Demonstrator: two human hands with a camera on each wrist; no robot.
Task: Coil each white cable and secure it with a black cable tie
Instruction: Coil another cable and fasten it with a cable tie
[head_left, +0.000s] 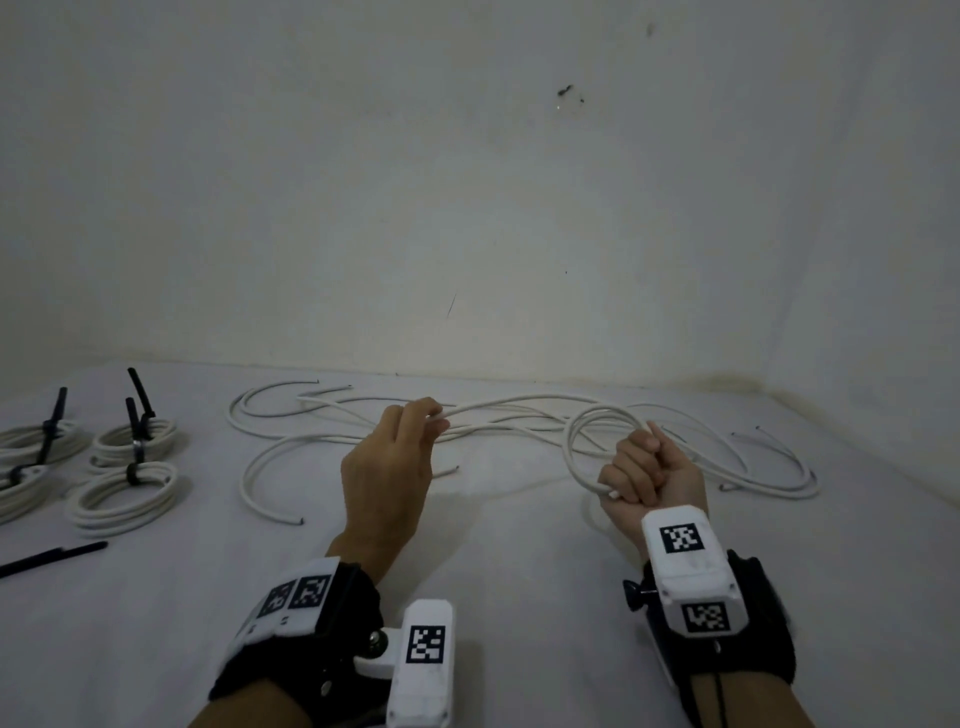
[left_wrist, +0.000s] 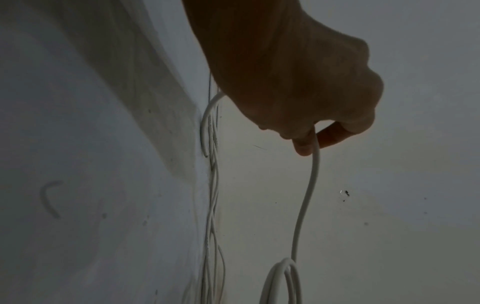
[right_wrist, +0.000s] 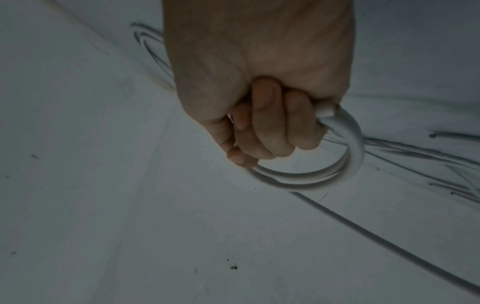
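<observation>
My right hand (head_left: 641, 470) grips a small coil of white cable (head_left: 576, 441), its fingers curled round the loops (right_wrist: 348, 164). From that coil a free strand (head_left: 498, 404) runs left through the air to my left hand (head_left: 415, 431), which pinches it between thumb and fingertips (left_wrist: 303, 144). Several loose white cables (head_left: 291, 452) lie tangled on the white table behind and beside both hands. At the left sit finished coils (head_left: 124, 496) bound with black cable ties (head_left: 136, 473), and one spare black tie (head_left: 52, 558) lies flat near the left edge.
A pale wall (head_left: 467, 182) rises right behind the table's far edge. More tied coils (head_left: 31, 452) crowd the far left. Loose cable ends (head_left: 769, 467) spread out to the right of my right hand. Bare tabletop (head_left: 519, 597) lies between my forearms.
</observation>
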